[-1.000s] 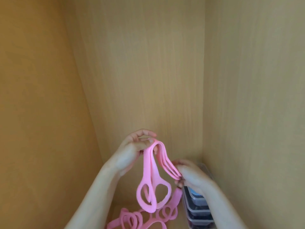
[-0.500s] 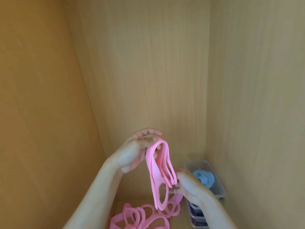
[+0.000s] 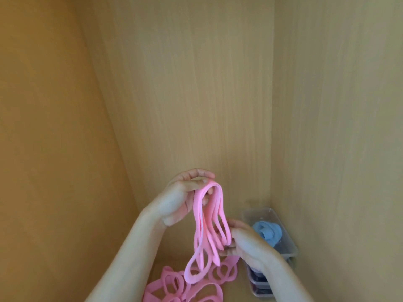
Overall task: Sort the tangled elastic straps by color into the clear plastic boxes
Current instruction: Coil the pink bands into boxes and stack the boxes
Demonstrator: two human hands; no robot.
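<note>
A folded pink elastic strap [image 3: 207, 227] hangs in the air between both hands. My left hand [image 3: 181, 201] pinches its top fold, thumb over the bend. Lower right, my right hand [image 3: 244, 240] grips the strap's gathered loops near their bottom. More pink straps [image 3: 185, 286] lie tangled on the shelf floor below. At the right stands a stack of clear plastic boxes [image 3: 290, 247]; the top one holds a blue strap [image 3: 267, 233], and dark straps show in the lower boxes [image 3: 259, 280].
I am looking into a wooden cabinet compartment: a back panel [image 3: 185, 94], a left wall [image 3: 43, 127] and a right wall [image 3: 338, 127] close in the space. The boxes sit in the back right corner.
The view has tilted down and the top box with the blue strap has come into sight. My right hand has gathered the pink loops lower, so the strap hangs longer and narrower.
</note>
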